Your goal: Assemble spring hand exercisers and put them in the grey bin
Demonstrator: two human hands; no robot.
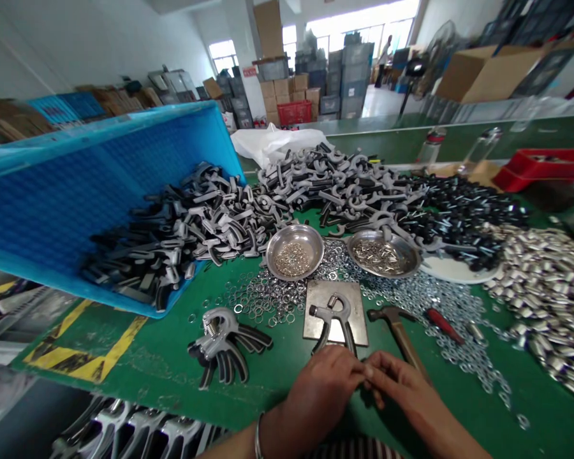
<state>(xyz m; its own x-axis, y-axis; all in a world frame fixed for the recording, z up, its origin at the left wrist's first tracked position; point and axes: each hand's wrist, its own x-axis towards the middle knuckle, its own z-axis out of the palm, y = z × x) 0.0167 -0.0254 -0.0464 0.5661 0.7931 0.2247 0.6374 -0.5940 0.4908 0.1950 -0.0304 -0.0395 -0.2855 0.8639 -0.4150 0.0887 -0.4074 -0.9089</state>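
My left hand (318, 390) and my right hand (402, 382) meet low in the head view, at the table's near edge. Both are closed, with fingertips pinched together. Something small and dark shows beneath the fingers, too hidden to name. Just beyond my left hand a hand gripper (345, 307) with a spring and grey-black handles lies on a square metal plate (312, 328). To the right of the plate is a claw hammer (402, 335), its handle running toward my right hand. Left of the plate, several assembled hand gripper pieces (224, 341) lie stacked together.
A tipped blue crate (138, 146) spills grey-black handles (229, 223). Two metal bowls (316, 239) (411, 271) hold small parts. Around them spread washers (268, 299), a red screwdriver handle (444, 325), black knobs with bolts (459, 210), and silver cylinders (555, 280). A box of parts (138, 433) stands lower left.
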